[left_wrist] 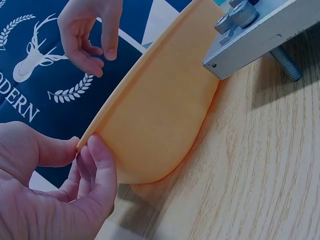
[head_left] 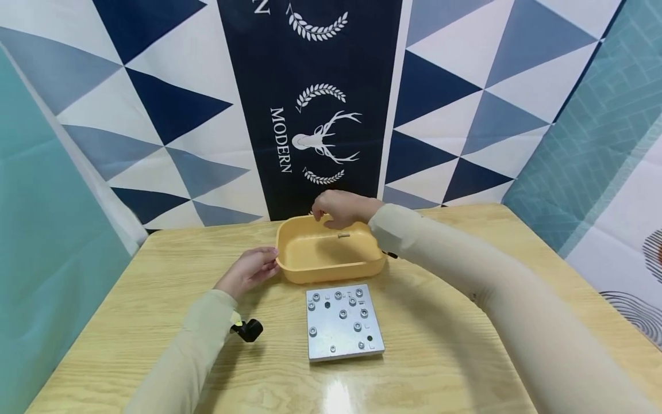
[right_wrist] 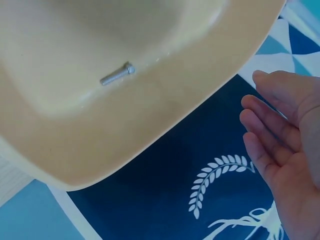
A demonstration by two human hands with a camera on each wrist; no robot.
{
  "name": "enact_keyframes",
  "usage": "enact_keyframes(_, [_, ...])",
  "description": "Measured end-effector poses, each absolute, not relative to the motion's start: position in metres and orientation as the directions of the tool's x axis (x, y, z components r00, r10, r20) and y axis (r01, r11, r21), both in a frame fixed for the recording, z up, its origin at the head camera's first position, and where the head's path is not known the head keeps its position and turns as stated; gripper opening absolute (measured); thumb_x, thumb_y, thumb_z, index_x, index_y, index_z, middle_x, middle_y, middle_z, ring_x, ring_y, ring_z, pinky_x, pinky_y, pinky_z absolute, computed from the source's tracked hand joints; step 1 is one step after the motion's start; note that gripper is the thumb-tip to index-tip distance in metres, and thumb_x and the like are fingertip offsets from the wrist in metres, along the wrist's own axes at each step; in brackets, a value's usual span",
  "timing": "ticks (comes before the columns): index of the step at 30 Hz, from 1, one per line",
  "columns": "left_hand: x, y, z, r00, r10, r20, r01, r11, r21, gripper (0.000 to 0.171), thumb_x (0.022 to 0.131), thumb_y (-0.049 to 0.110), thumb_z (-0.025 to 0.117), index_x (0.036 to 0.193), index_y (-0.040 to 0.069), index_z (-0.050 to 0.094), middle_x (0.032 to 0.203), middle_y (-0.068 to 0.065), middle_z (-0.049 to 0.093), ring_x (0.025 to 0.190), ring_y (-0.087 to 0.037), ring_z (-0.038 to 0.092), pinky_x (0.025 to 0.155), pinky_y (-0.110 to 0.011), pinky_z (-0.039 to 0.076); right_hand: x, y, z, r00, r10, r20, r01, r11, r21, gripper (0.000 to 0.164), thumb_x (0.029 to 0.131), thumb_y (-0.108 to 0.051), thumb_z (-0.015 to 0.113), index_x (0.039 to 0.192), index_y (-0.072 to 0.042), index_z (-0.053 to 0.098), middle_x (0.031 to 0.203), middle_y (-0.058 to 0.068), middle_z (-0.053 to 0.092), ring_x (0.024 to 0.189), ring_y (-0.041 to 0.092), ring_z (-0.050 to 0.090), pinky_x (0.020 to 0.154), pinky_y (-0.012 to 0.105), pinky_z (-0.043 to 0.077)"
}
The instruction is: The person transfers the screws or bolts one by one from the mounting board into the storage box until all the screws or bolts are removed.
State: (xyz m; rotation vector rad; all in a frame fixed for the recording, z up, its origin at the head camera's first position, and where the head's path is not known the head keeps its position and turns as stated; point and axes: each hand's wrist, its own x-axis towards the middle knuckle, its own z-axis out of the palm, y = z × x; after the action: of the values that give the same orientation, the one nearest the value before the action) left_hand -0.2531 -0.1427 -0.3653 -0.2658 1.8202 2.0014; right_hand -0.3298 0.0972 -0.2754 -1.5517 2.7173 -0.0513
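Observation:
A yellow plastic tray (head_left: 305,276) stands at the table's far side, with one small bolt (right_wrist: 119,73) lying inside it. My left hand (head_left: 251,268) pinches the tray's left rim between thumb and fingers, as the left wrist view shows. Over the far rim hovers my right hand (head_left: 338,208), fingers loosely bent and nothing in them; the right wrist view has it apart from the tray. In front of the tray lies a square metal plate (head_left: 331,336) fitted with several socket-head bolts and showing two dark holes. A threaded shank (left_wrist: 285,64) sticks out beneath the plate.
The light wooden table (head_left: 439,374) ends close behind the tray, where a patterned cloth (head_left: 320,63) hangs. Teal cloth (head_left: 46,230) borders the left side. A small black device (head_left: 249,330) is strapped to the left wrist.

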Motion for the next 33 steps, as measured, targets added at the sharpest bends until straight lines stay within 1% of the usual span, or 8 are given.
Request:
enact_keyframes(7, [-0.252,-0.141,-0.365,-0.895,0.186,-0.406,-0.421,-0.046,0.906,0.042,0.102,0.008,0.043,0.140,-0.007,0.035,0.082,0.001,0.053,0.070,-0.002,0.053,0.064,-0.010,0.051,-0.310,0.106,-0.280,-0.509,-0.860,0.011,-0.860,0.509,-0.035,0.016,0.081,-0.006,0.070,0.097,-0.004,0.068,0.101,0.009,0.069,0.099,0.026,0.062,0.091,0.037,0.055])
enact_keyframes(11, [-0.252,-0.141,-0.364,-0.897,0.197,-0.395,-0.413,-0.056,0.909,0.039,0.102,0.008,0.043,0.137,-0.006,0.037,0.079,0.002,0.053,0.068,-0.002,0.053,0.063,-0.010,0.051,-0.298,0.111,-0.281,-0.494,-0.869,0.031,-0.869,0.495,0.003,0.018,0.080,-0.007,0.073,0.097,-0.005,0.068,0.099,0.006,0.070,0.099,0.023,0.063,0.091,0.036,0.055])
enact_keyframes(15, [-0.252,-0.143,-0.364,-0.897,0.193,-0.398,-0.418,-0.075,0.905,0.037,0.102,0.009,0.043,0.136,-0.006,0.038,0.081,0.001,0.052,0.069,-0.003,0.052,0.063,-0.010,0.051,-0.286,0.113,-0.282,-0.465,-0.884,0.048,-0.883,0.467,0.040,0.020,0.079,-0.008,0.074,0.097,-0.005,0.068,0.099,0.005,0.070,0.099,0.021,0.063,0.091,0.035,0.055])
enact_keyframes(18, [-0.251,-0.144,-0.366,-0.896,0.184,-0.405,-0.423,-0.076,0.903,0.038,0.102,0.009,0.043,0.136,-0.006,0.038,0.082,0.000,0.052,0.070,-0.003,0.052,0.063,-0.010,0.051,-0.275,0.113,-0.284,-0.446,-0.894,0.052,-0.893,0.448,0.045,0.021,0.079,-0.009,0.075,0.099,-0.006,0.069,0.100,0.005,0.070,0.100,0.021,0.063,0.091,0.034,0.055])
enact_keyframes(20, [-0.252,-0.144,-0.367,-0.900,0.175,-0.400,-0.417,-0.080,0.905,0.035,0.102,0.009,0.043,0.134,-0.006,0.040,0.081,0.001,0.052,0.070,-0.003,0.052,0.063,-0.010,0.051,-0.268,0.114,-0.284,-0.431,-0.901,0.060,-0.899,0.434,0.060,0.023,0.079,-0.011,0.076,0.100,-0.007,0.069,0.101,0.004,0.070,0.100,0.020,0.064,0.090,0.033,0.056])
enact_keyframes(26, [-0.251,-0.141,-0.375,-0.901,0.184,-0.393,-0.414,-0.090,0.906,0.028,0.101,0.006,0.044,0.126,-0.006,0.045,0.075,0.002,0.053,0.067,-0.003,0.052,0.062,-0.010,0.050,-0.241,0.120,-0.293,-0.389,-0.917,0.091,-0.917,0.394,0.056,0.024,0.078,-0.014,0.077,0.100,-0.010,0.068,0.101,0.001,0.068,0.098,0.017,0.063,0.086,0.031,0.056])
enact_keyframes(30, [-0.251,-0.141,-0.373,-0.906,0.165,-0.389,-0.408,-0.101,0.907,0.031,0.100,0.005,0.045,0.128,-0.008,0.044,0.075,0.001,0.053,0.066,-0.003,0.052,0.061,-0.010,0.050,-0.225,0.121,-0.296,-0.355,-0.928,0.116,-0.929,0.364,0.065,0.024,0.078,-0.015,0.077,0.099,-0.012,0.068,0.098,-0.002,0.068,0.094,0.014,0.061,0.085,0.030,0.055])
enact_keyframes(33, [-0.252,-0.144,-0.369,-0.910,0.152,-0.385,-0.402,-0.098,0.911,0.034,0.100,0.005,0.046,0.131,-0.009,0.043,0.077,0.000,0.053,0.066,-0.004,0.052,0.061,-0.010,0.050,-0.214,0.119,-0.297,-0.316,-0.941,0.123,-0.942,0.327,0.073,0.023,0.078,-0.016,0.078,0.099,-0.013,0.068,0.097,-0.004,0.068,0.092,0.013,0.059,0.086,0.028,0.053])
